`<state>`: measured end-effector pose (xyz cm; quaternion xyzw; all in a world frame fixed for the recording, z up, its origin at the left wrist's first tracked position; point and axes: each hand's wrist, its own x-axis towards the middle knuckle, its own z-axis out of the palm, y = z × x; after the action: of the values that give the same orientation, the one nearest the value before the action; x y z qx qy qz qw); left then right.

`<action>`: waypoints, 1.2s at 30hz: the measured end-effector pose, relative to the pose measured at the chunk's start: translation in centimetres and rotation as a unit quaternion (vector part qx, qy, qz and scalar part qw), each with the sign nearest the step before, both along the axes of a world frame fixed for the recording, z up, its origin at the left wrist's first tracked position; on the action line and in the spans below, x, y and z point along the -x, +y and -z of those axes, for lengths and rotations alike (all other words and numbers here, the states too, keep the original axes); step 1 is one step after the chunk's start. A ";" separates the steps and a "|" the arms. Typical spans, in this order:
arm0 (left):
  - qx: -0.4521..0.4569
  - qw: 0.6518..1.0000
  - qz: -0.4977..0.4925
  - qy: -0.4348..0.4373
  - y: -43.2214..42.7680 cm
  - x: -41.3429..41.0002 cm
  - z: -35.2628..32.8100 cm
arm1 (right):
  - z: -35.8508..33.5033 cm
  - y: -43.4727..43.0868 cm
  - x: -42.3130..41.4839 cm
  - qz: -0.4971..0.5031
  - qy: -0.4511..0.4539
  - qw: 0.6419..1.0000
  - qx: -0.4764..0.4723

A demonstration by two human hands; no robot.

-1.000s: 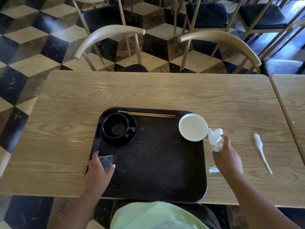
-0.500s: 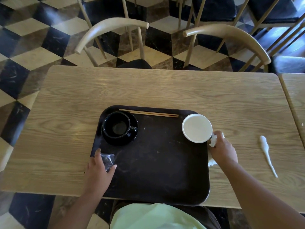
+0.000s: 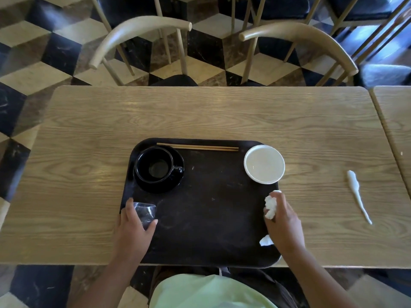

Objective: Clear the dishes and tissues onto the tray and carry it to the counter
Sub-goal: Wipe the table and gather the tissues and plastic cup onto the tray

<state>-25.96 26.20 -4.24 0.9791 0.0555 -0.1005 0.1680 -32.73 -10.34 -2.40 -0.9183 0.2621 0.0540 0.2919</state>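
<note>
A person's left hand (image 3: 133,234) rests on the near left part of a dark tray (image 3: 211,218), its fingers (image 3: 129,207) curled around a small clear item (image 3: 144,213); whether it is plastic or glass is unclear. The right hand (image 3: 287,227) is over the tray's right edge, with a crumpled white tissue (image 3: 270,206) pinched in its bent fingers (image 3: 281,198). A second white scrap (image 3: 265,241) shows just beneath that hand.

On the tray's far left, a black cup (image 3: 154,166) sits on a black saucer (image 3: 175,183). Chopsticks (image 3: 198,148) lie along its far edge, and a white bowl (image 3: 264,163) sits at its far right corner. A twisted tissue (image 3: 357,194) lies on the wooden surface (image 3: 200,116), well right of the tray. Beyond the tray stand two pale curved-back chairs (image 3: 138,34) on a checkered floor (image 3: 33,52).
</note>
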 end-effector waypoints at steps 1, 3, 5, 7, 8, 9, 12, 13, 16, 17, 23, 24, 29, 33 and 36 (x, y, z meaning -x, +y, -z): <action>-0.004 1.000 0.001 -0.001 0.1 0.0 0.1 | 0.3 0.5 -0.1 -0.022 0.004 1.000 0.002; -0.017 1.000 0.005 0.002 0.1 0.1 0.4 | 0.6 1.2 -0.8 -0.052 0.009 0.999 0.006; -0.030 1.000 0.010 0.004 0.3 0.3 0.6 | 1.0 1.8 -1.4 -0.068 0.019 0.997 0.013; -0.035 0.999 0.010 0.003 0.2 0.2 0.6 | 1.4 2.3 -1.6 -0.073 0.039 0.996 0.016; -0.035 0.999 0.008 0.003 0.2 0.2 0.6 | 1.7 2.6 -1.6 -0.068 0.047 0.996 0.013; -0.033 0.999 0.007 0.001 0.2 0.2 0.5 | 1.9 2.8 -1.3 -0.060 0.051 0.997 0.012; -0.022 1.000 0.001 -0.001 0.1 0.3 0.2 | 2.3 2.9 0.0 -0.039 0.035 0.998 0.022; -0.018 1.000 0.000 -0.001 0.1 0.4 0.1 | 2.3 3.0 0.6 -0.035 0.028 0.999 0.026; -0.011 1.000 0.001 -0.007 0.1 0.4 -0.1 | 2.2 2.9 1.8 -0.021 0.011 1.000 0.004; -0.008 1.000 0.001 -0.005 0.0 0.4 -0.2 | 2.1 3.0 2.2 -0.020 0.007 1.000 -0.005; -0.022 1.000 -0.006 0.004 -0.1 1.3 -0.2 | 2.3 3.5 4.3 -0.026 -0.005 0.999 -0.019; -0.023 1.000 -0.006 0.005 -0.2 1.5 -0.2 | 2.3 3.6 4.7 -0.027 -0.001 0.999 -0.024; -0.059 0.998 0.014 0.016 -1.0 2.7 -0.8 | 1.9 3.4 6.3 -0.055 0.002 0.998 -0.041; -0.079 0.996 0.037 0.000 -3.3 3.9 -2.1 | 0.8 2.5 6.5 -0.056 -0.034 0.997 -0.046; -0.089 0.991 0.094 -0.023 -5.9 4.4 -2.7 | 0.0 1.7 5.7 -0.072 -0.055 0.996 -0.027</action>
<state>-30.36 20.35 -1.52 0.9930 -0.0324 -0.0885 0.0711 -38.46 -8.60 -2.44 -0.9283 0.1771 0.0311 0.3255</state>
